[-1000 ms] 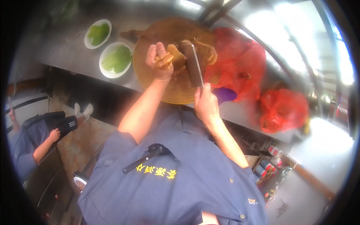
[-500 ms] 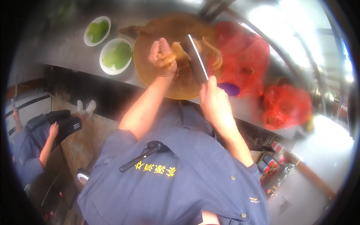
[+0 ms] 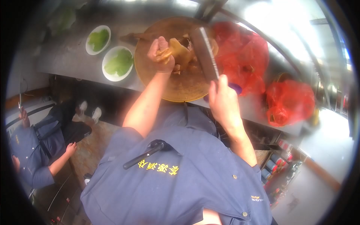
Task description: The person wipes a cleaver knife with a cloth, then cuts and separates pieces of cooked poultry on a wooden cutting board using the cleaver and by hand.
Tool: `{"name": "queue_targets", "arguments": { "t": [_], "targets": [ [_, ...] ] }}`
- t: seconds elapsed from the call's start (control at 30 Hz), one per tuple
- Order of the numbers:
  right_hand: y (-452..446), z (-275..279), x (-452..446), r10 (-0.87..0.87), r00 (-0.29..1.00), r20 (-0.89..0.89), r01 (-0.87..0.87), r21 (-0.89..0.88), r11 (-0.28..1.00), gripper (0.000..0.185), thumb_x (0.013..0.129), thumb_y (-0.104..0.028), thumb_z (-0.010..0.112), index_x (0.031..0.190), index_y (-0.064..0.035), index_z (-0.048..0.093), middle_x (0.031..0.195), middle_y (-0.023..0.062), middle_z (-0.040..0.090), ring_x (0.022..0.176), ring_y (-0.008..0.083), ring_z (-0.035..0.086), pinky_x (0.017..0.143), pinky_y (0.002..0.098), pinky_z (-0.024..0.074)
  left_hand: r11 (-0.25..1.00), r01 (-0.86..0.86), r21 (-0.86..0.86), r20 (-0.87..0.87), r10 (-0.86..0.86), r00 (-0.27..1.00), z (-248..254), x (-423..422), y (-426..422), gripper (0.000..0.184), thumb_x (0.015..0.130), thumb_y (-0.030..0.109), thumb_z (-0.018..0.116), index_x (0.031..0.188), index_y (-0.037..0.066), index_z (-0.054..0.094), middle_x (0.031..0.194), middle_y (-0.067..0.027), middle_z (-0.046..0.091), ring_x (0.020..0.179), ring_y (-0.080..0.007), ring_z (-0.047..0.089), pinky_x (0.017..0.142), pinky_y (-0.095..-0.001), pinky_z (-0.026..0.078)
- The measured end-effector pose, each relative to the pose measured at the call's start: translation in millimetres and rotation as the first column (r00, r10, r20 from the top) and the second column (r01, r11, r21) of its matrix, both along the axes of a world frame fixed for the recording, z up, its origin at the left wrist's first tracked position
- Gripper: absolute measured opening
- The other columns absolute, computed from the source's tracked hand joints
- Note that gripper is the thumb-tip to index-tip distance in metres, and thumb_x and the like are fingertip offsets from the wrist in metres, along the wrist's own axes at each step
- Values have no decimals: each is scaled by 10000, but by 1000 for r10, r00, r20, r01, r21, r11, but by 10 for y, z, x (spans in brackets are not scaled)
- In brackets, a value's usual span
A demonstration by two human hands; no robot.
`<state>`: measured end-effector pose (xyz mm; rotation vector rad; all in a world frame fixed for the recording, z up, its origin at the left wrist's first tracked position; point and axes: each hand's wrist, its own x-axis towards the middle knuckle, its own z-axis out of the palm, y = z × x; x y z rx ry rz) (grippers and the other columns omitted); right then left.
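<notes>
My left hand (image 3: 162, 56) is closed around a piece of cooked poultry (image 3: 178, 50) with yellow-brown skin. The meat rests on a round wooden chopping board (image 3: 176, 86). In my right hand (image 3: 225, 99) is a cleaver (image 3: 204, 54), gripped by its handle, with the broad blade over the board just right of the meat. Small cut pieces and a darker cut face show by the poultry, partly hidden behind the blade. I cannot tell whether the blade touches the meat.
Two white bowls with green leaves, a nearer bowl (image 3: 117, 63) and a farther bowl (image 3: 98, 40), stand left of the board. Red plastic bags (image 3: 242, 56) lie to its right, with a purple object (image 3: 235, 88) beside them. A co-worker (image 3: 33, 150) sits at the left.
The cleaver and my right hand have shifted slightly right, and more of the blade's flat side shows. My left hand keeps its hold on the poultry. The co-worker's arms and legs have moved.
</notes>
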<state>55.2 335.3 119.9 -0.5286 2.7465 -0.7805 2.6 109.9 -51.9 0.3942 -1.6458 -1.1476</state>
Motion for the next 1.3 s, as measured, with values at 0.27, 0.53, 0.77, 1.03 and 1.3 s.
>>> {"name": "queue_targets", "arguments": {
  "t": [0.27,0.53,0.77,1.03,1.3],
  "targets": [
    [43,-140,-115,81,993,-81,-86,-60,994,200,1071,-151,614,1032,-12,475,759,265,667,730,500,678,609,571,522,991,-1,133,127,-16,992,132,97,-46,506,1143,329,557,744,19,576,703,-20,537,655,-144,480,622,-324,398],
    [10,-280,-6,108,992,-72,-113,-68,991,198,1071,-141,604,1014,-10,467,715,263,643,708,496,673,613,565,525,982,-11,189,84,-5,996,108,140,-53,492,1144,309,547,756,9,588,723,-40,561,676,-158,522,643,-333,427],
    [-48,-161,-28,122,991,-55,-123,-17,992,202,1072,-148,599,1010,-12,463,729,269,653,720,504,676,633,579,527,979,-54,197,94,36,995,91,127,-89,483,1146,307,546,767,12,605,734,-39,580,683,-157,530,647,-328,434],
    [-36,-267,-40,181,983,-34,-177,93,980,203,1080,-174,590,1045,-20,463,785,264,683,739,508,681,653,590,541,991,-62,116,99,51,994,83,165,-99,482,1140,315,566,759,20,596,711,-18,562,680,-144,522,648,-313,419],
    [-26,-70,-20,237,971,20,-238,132,962,207,1078,-168,609,1035,-26,466,787,246,681,702,476,679,604,557,543,981,23,193,19,-27,999,130,251,-105,496,1140,320,566,748,16,582,710,-19,554,678,-141,509,654,-304,416]
  ]
}}
